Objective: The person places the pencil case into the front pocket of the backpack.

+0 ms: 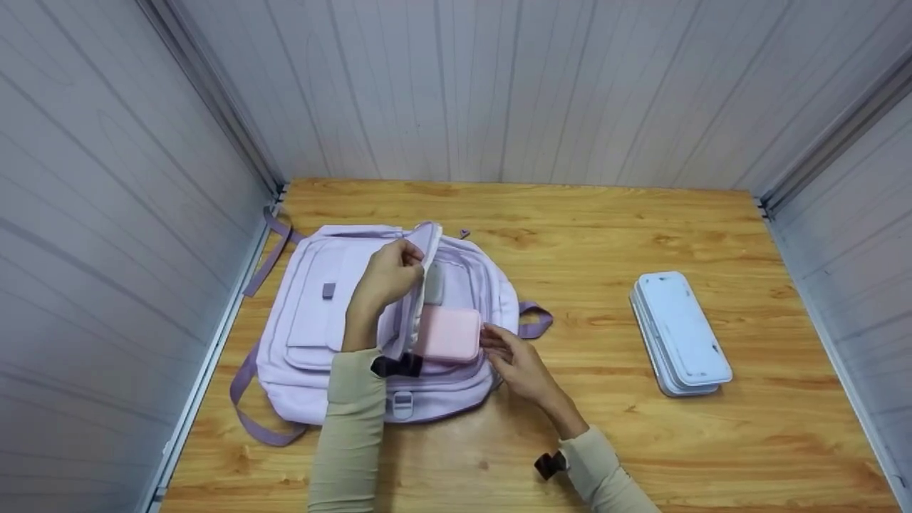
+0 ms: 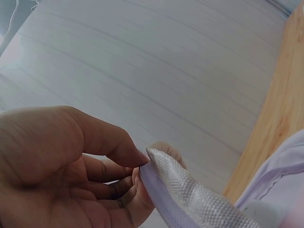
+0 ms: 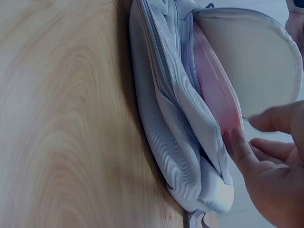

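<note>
A lilac backpack (image 1: 306,377) lies on the wooden table with its front compartment unzipped. My left hand (image 1: 388,276) pinches the edge of the opened flap (image 2: 194,202) between thumb and fingers and holds it raised. Inside the opening lies a pink rounded box (image 1: 450,333), its left part hidden behind the flap. My right hand (image 1: 520,363) is at the box's right edge; in the right wrist view its fingertips touch the pink box (image 3: 213,85), while the thumb stands apart from it. A small grey item (image 1: 434,285) shows behind the box, partly covered.
To the right on the table (image 1: 570,434) lies a pale blue, two-layered oblong case (image 1: 682,331). Purple straps (image 1: 246,392) spread from the backpack's left side, and a short loop (image 1: 534,320) sticks out at its right. Pale panel walls (image 1: 470,92) enclose the table.
</note>
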`<state>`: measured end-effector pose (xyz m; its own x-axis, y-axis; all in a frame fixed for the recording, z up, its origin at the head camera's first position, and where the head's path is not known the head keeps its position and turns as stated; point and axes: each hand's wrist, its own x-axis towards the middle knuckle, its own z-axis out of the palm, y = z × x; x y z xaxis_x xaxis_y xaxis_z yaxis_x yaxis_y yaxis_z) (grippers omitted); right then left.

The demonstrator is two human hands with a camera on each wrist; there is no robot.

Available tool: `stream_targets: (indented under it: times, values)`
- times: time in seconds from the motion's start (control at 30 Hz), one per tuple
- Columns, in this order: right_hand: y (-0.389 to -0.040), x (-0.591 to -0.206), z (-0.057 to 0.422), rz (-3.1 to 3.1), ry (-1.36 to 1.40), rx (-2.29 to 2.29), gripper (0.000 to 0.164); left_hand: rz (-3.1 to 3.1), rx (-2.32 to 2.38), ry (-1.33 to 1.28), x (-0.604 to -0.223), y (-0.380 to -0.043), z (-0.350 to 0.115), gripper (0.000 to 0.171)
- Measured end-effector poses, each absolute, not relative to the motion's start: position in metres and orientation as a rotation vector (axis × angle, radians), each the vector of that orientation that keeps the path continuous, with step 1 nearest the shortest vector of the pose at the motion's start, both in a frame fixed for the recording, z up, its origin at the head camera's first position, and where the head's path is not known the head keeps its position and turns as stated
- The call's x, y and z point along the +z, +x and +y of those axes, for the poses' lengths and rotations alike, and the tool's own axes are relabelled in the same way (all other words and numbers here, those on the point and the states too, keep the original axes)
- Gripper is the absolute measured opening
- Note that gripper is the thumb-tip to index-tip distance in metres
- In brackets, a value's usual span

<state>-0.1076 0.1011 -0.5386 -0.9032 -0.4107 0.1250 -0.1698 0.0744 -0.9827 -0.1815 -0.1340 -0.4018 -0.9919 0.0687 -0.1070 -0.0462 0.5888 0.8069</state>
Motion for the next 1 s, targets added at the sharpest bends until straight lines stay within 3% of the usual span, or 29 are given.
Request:
stream_targets:
  times: [0.7,1.0]
  values:
    - [-0.112,-0.527,0.067,1.912,-0.686,-1.855,0.069,2.711,1.367,0.014,-0.402,-0.182,-0.134,0.025]
    - [-0.122,-0.551,0.055,1.904,-0.677,-1.846,0.071,2.7,1.371,0.007,-0.402,-0.182,-0.133,0.024]
